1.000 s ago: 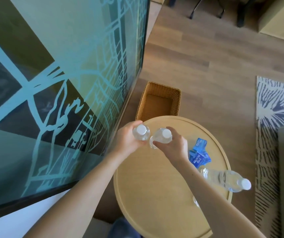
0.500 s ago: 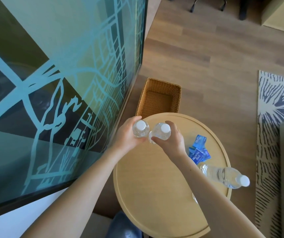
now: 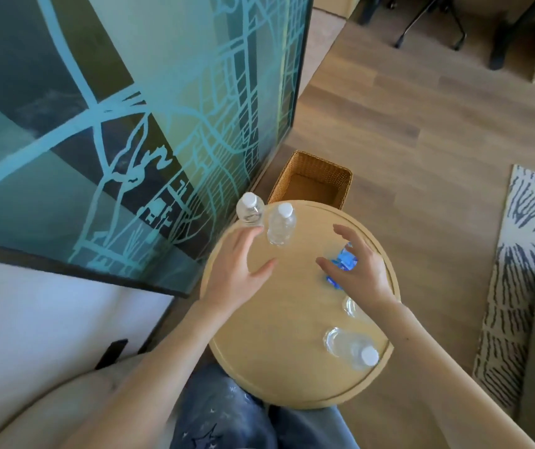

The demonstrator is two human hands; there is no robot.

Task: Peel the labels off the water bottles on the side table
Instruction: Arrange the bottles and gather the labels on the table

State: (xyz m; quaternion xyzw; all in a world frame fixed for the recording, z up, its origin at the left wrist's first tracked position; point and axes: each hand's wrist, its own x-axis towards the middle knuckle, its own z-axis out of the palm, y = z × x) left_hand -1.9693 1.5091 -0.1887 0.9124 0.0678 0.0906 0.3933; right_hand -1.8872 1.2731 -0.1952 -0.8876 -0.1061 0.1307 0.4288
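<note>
Over the round side table [image 3: 259,351], both hands are spread well apart w/ fingers straight, holding nothing. The left hand [image 3: 238,270] is above the table's far-left part, fingertips just beside two upright bottles [image 3: 279,225]; I can't tell if they touch. The right hand [image 3: 358,270] hovers over the table's right side, directly above a crumpled heap of blue labels [image 3: 343,262], thumb & fingers arched round it but not closed.

Task things: the two upright bottles stand together at the table's far-left rim, clear, white caps, no label visible. A third bottle [image 3: 351,348] lies on its side at the table's near-right edge, also bare. A fourth bottle [image 3: 351,307] lies between that one & the labels, mostly hidden under the right wrist, so I can't say whether it's stripped.

My read: peeling is about done, prob. at the tidy-up stage. Next move calls for the right hand to drop & pinch the loose labels w/o scattering them; I'd check the hidden bottle first.

Around: a wicker basket [image 3: 311,186] sits on the floor just beyond the table's far edge, open-topped. A large framed map picture [image 3: 130,124] stands left of the table, close to the upright bottles, so a careless left-hand sweep could knock them against it. A patterned rug [image 3: 525,254] lies right of the table.
</note>
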